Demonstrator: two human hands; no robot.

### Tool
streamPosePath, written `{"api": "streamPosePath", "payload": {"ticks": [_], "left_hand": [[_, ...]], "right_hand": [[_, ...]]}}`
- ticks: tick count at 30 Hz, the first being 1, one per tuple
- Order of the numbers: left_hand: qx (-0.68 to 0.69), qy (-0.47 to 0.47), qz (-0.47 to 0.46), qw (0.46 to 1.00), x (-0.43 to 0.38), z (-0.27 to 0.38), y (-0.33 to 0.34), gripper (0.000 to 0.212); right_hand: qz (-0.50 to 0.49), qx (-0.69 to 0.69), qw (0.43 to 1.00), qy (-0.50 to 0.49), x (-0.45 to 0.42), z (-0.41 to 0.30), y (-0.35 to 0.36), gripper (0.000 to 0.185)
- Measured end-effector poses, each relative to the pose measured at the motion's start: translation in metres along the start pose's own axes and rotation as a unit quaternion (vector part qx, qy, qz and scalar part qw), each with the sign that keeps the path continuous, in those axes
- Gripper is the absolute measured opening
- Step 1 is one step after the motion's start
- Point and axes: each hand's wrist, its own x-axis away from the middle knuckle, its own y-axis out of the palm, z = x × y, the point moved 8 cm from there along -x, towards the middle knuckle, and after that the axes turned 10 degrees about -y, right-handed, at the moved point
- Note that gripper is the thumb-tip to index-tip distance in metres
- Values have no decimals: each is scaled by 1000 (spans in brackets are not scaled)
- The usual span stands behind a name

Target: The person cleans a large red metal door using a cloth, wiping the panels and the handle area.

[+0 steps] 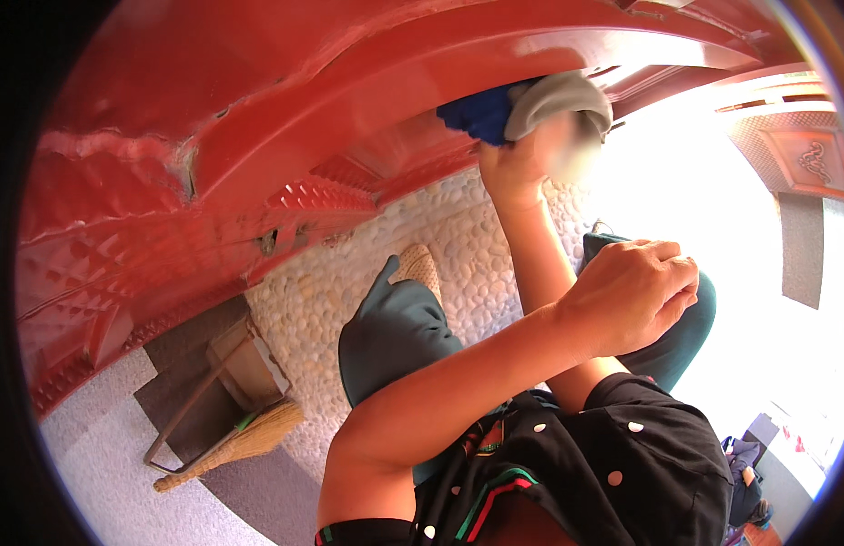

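Observation:
My right hand (521, 167) is raised against the underside of a red painted metal panel (408, 75). It grips a bunched cloth: a grey cloth (562, 95) with a blue cloth part (480, 112) beside it. I cannot tell whether these are one piece or two. Part of that hand and the cloth's edge is blurred. My left forearm crosses over the right one. At its end my left hand (634, 293) lies over my right knee, fingers curled in, with nothing seen in it.
A straw broom (237, 443) and a long-handled dustpan (251, 368) lie on the floor at lower left. Pebbled paving (313, 321) runs under my feet. Glare washes out the right side. Another person (743, 478) appears at the lower right edge.

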Motion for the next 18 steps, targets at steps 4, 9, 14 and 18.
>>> {"api": "streamPosePath", "payload": {"ticks": [4, 9, 14, 18], "left_hand": [[2, 0, 3, 1000, 1, -1, 3, 7], [-1, 5, 15, 1000, 1, -3, 1, 8], [6, 14, -2, 1000, -3, 6, 11, 8], [2, 9, 7, 1000, -6, 2, 5, 8]], "right_hand": [[-68, 42, 993, -90, 20, 7, 7, 36], [-185, 23, 981, 56, 93, 34, 27, 37], [-177, -33, 922, 343, 189, 104, 33, 31], [-43, -199, 757, 621, 217, 110, 37, 32]]}}
